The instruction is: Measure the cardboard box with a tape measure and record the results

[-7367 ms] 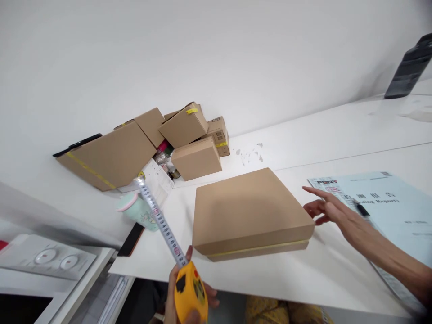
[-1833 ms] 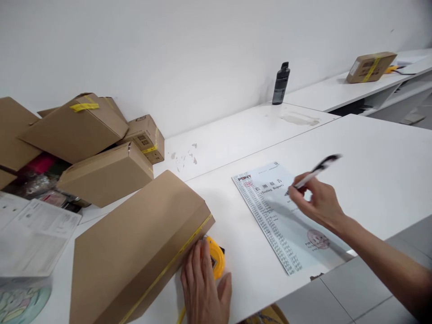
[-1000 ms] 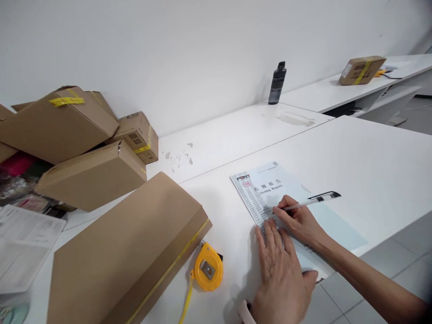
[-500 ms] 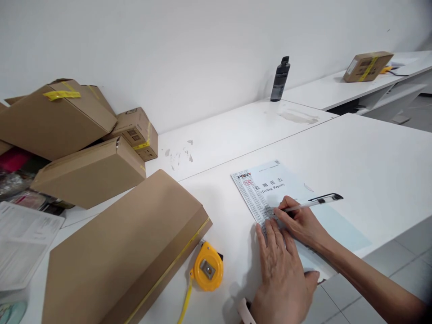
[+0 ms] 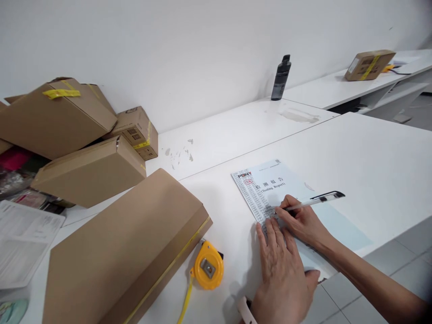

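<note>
White desk (image 5: pixel 371 153) against a plain white wall. Right hand (image 5: pixel 302 222) pinches a white ballpoint pen with black clip (image 5: pixel 313 200), tip down on a pale blue printed report sheet (image 5: pixel 270 177). Left hand (image 5: pixel 283 274) lies flat and open on the sheet's near-left part, fingertips touching the right hand. Round yellow tape measure (image 5: pixel 208 265) sits just left of it, close beside a large flat brown cardboard box (image 5: pixel 128 252). Stacked cardboard boxes (image 5: pixel 87 171) far left, black bottle (image 5: pixel 281 77) at the wall.

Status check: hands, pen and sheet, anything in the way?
Left hand flat on sheet. Right hand grips pen, tip at sheet. Tape measure beside box, apart from sheet.
</note>
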Demonstrator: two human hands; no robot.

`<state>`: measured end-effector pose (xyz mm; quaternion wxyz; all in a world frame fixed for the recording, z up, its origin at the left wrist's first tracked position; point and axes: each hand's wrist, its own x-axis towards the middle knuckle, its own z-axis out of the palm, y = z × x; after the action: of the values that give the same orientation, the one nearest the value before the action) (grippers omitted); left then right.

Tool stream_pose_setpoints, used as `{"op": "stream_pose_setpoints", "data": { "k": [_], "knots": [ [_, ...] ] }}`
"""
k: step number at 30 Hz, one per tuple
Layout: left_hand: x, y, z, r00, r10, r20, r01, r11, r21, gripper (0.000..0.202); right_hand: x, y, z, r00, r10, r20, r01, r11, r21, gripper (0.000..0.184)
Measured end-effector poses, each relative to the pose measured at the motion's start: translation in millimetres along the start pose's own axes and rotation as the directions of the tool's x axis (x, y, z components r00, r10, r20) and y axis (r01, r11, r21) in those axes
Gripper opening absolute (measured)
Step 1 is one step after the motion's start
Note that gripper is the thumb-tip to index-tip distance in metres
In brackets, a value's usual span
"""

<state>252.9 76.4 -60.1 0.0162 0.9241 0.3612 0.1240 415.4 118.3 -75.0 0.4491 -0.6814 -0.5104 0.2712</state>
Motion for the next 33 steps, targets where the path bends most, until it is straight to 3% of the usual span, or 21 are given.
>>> {"op": "stream_pose_setpoints", "data": {
  "k": [18, 26, 33],
  "knots": [
    [0, 0, -0.2, 1.000, -0.001, -0.001, 0.001, 1.000, -0.007, 0.079, 0, 3, 0, 1.000, 0.027, 0.013, -0.027, 1.000, -0.011, 0.027],
    [1, 2, 14.8, 1.000, 0.016, -0.024, -0.016, 1.000, 0.010, 0.084, 0, 2, 0, 1.000, 0.009, -0.006, -0.009, 0.999, -0.035, 0.027],
    [1, 1, 3.5, 1.000, -0.005, 0.015, 0.005, 1.000, -0.001, 0.080, 1, 5, 0, 1.000, 0.016, -0.004, -0.016, 1.000, -0.023, 0.027]
  ]
}}
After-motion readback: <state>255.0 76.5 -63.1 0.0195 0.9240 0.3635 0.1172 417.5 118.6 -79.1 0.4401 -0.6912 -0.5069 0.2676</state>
